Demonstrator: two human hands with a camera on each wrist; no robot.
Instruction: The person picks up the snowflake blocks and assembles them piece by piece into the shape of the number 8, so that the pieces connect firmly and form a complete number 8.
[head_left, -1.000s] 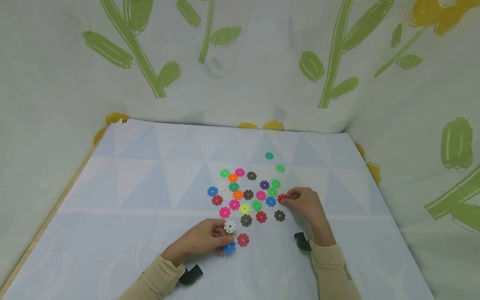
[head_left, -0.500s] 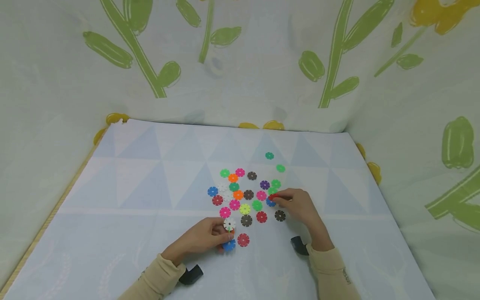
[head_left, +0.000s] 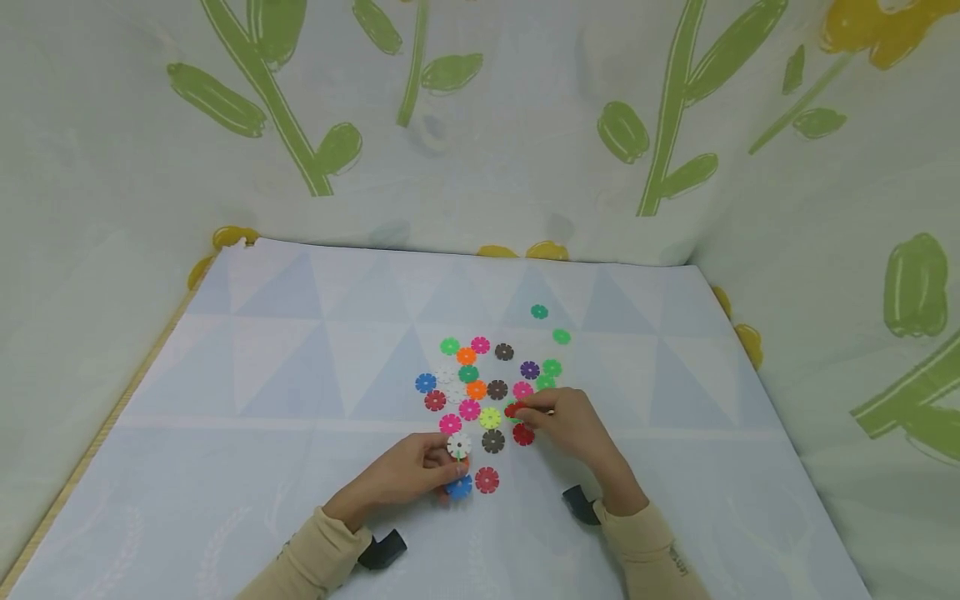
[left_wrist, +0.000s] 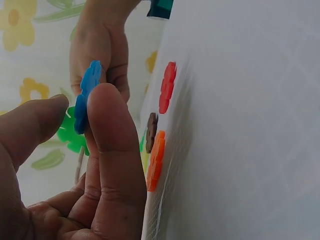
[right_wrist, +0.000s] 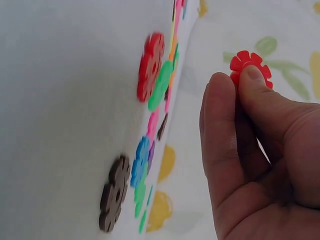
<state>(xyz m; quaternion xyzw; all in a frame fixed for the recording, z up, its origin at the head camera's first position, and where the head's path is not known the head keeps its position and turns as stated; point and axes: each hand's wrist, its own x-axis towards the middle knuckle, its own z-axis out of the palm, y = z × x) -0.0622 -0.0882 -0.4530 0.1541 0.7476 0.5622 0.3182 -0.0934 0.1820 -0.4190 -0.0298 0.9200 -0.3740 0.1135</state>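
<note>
My left hand (head_left: 405, 471) pinches a small joined group of notched plastic interlocking discs: a white disc (head_left: 459, 445) on top, a green one edge-on, and a blue disc (head_left: 460, 487) below. In the left wrist view the blue disc (left_wrist: 89, 95) sits between thumb and fingertip, a green disc (left_wrist: 72, 132) behind it. My right hand (head_left: 566, 421) pinches a single red disc (head_left: 514, 410) between thumb and finger, over the right part of the scattered discs. In the right wrist view that red disc (right_wrist: 251, 62) shows raised, partly hidden by the thumb.
Several loose discs lie flat mid-table, among them a yellow disc (head_left: 490, 418), a dark brown disc (head_left: 492, 441) and a pink disc (head_left: 450, 425). Another red disc (head_left: 487, 480) lies just right of my left hand. A patterned cloth (head_left: 225, 458) covers the table; printed curtains (head_left: 510, 125) surround it.
My right hand has lifted the red disc from the right edge of the scattered discs and carried it left and nearer to me. My left hand has barely moved.
</note>
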